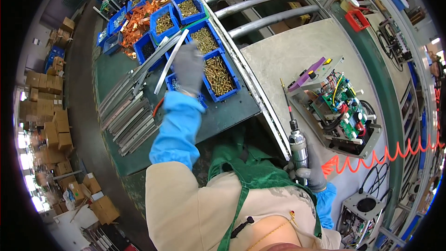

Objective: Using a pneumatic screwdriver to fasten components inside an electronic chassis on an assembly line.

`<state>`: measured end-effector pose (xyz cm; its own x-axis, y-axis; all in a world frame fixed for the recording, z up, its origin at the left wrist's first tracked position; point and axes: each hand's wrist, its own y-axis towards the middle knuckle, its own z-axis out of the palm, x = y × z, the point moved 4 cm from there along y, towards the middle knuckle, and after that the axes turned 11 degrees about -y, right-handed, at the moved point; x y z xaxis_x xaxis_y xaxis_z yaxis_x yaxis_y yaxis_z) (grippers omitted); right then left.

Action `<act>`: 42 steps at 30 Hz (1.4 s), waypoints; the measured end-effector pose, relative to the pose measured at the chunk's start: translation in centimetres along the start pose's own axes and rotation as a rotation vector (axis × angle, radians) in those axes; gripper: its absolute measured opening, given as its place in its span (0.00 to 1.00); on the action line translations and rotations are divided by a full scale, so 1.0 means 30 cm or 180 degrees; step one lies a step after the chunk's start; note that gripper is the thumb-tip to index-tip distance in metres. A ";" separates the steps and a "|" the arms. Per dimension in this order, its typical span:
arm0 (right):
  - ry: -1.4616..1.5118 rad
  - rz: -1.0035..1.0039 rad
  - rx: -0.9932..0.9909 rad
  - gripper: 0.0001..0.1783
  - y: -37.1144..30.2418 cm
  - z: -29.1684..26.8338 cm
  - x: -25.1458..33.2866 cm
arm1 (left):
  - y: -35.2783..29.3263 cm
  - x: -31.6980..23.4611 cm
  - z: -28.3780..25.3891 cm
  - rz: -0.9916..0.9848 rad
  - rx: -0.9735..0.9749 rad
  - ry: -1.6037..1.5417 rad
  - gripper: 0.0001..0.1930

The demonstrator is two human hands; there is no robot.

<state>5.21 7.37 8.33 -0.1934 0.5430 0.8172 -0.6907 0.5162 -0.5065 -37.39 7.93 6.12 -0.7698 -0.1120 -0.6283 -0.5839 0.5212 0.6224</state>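
Note:
My left hand [189,67], in a grey glove, hangs over the blue bins, smeared by motion with its fingers hidden. Right beside it runs a pale metal strip [171,61]; I cannot tell whether the hand touches it. Brass-coloured screws fill the blue bin [218,75] just right of that hand. Gloved in grey as well, my right hand [315,172] is closed round a silver air screwdriver [299,151], its long thin bit pointing away from me. Just right of the bit stands an open metal unit with a green circuit board [346,102] and a purple part.
Grey metal strips [132,123] lie stacked at the left of the green bench. Copper-coloured parts [139,21] are heaped among the bins. A metal rail [260,90] divides bench and conveyor. A coiled red air hose [371,162] stretches rightward; another unit with a fan [364,207] sits near.

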 end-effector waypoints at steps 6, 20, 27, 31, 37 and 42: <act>0.0042 -0.0091 -0.0405 0.63 0.010 0.024 0.041 | 0.123 0.354 -0.119 -0.1458 0.1644 0.2464 0.17; -0.0033 -0.0284 -0.0724 0.65 -0.108 -0.043 0.036 | 0.154 0.309 -0.219 -0.0545 0.0787 0.1999 0.14; 0.0156 -0.0800 -0.1445 0.71 -0.244 -0.098 0.011 | 0.189 -0.019 -0.140 -0.0622 0.0278 -0.0815 0.27; 0.0245 -0.1042 -0.1687 0.69 -0.307 -0.079 0.011 | -0.029 -0.132 0.102 -0.1671 0.1387 -0.2231 0.20; 0.0503 -0.1019 -0.1702 0.67 -0.340 -0.072 -0.036 | -0.253 -0.299 0.368 0.0293 0.2453 -0.0282 0.16; 0.0492 -0.1068 -0.1793 0.67 -0.382 -0.063 -0.042 | -0.259 -0.419 0.473 0.1733 0.3266 0.1682 0.08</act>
<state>14.69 2.01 12.58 0.0992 0.3598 0.9277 -0.2189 0.9174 -0.3324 -19.52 17.30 2.56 -0.9925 0.1226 0.0019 0.1223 0.9911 -0.0530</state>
